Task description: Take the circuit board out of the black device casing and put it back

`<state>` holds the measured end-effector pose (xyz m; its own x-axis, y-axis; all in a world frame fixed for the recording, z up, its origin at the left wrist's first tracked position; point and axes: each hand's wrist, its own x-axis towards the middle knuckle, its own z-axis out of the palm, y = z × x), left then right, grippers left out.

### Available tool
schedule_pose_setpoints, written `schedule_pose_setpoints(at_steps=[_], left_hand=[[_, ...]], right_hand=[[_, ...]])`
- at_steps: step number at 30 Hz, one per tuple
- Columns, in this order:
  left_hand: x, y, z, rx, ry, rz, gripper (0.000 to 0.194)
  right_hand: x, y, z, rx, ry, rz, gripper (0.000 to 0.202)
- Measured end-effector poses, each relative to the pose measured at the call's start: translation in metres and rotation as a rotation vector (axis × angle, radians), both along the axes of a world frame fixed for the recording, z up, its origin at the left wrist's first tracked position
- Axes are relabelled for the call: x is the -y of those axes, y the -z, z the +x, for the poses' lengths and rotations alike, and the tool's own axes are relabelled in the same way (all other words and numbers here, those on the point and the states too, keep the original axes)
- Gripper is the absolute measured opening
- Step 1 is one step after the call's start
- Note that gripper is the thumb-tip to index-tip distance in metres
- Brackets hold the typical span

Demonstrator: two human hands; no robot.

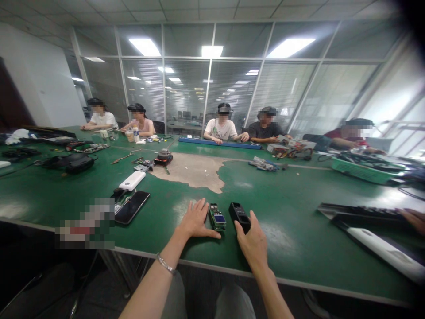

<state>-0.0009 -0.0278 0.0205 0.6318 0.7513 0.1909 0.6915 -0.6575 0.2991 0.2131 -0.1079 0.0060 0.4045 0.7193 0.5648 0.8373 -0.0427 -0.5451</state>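
My left hand (pixel 195 220) lies on the green table with its fingers stretched out and its thumb apart. Just right of its fingertips is a small green circuit board (pixel 218 218) with a bluish display. The thumb points below the board's near end; whether it touches the board I cannot tell. My right hand (pixel 255 243) has its thumb and index finger around the near end of a black plastic casing (pixel 238 211), which has openings in its upper face. The casing stays low at the table, a short gap right of the board. My other right fingers are mostly hidden.
A black phone (pixel 133 207) and a white power bank (pixel 133 180) lie to the left. Beyond is a bare brown patch (pixel 192 170) of tabletop. A green basket (pixel 361 170) and a long black-and-white part (pixel 381 250) are at right. Several people sit across the table.
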Motion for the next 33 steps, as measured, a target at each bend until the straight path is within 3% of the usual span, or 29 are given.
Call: schedule_pose_setpoints(at_steps=[5,9,21,29,33], left_hand=[[0.0,0.001,0.001,0.002,-0.003,0.003,0.123],[0.0,0.002,0.001,0.01,-0.005,0.027,0.124],[-0.004,0.005,0.002,0.004,-0.011,-0.01,0.128],[-0.002,0.004,0.002,0.031,0.0,0.001,0.124],[-0.002,0.004,0.002,0.021,0.0,-0.002,0.124]], right_hand=[[0.002,-0.03,-0.026,-0.116,-0.054,0.034,0.071],[0.001,-0.04,-0.046,-0.131,-0.118,0.032,0.071],[-0.002,-0.032,-0.069,0.0,-0.172,-0.001,0.067],[0.003,-0.006,-0.067,0.031,-0.178,-0.047,0.069],[0.001,-0.001,-0.066,0.012,-0.186,-0.056,0.075]])
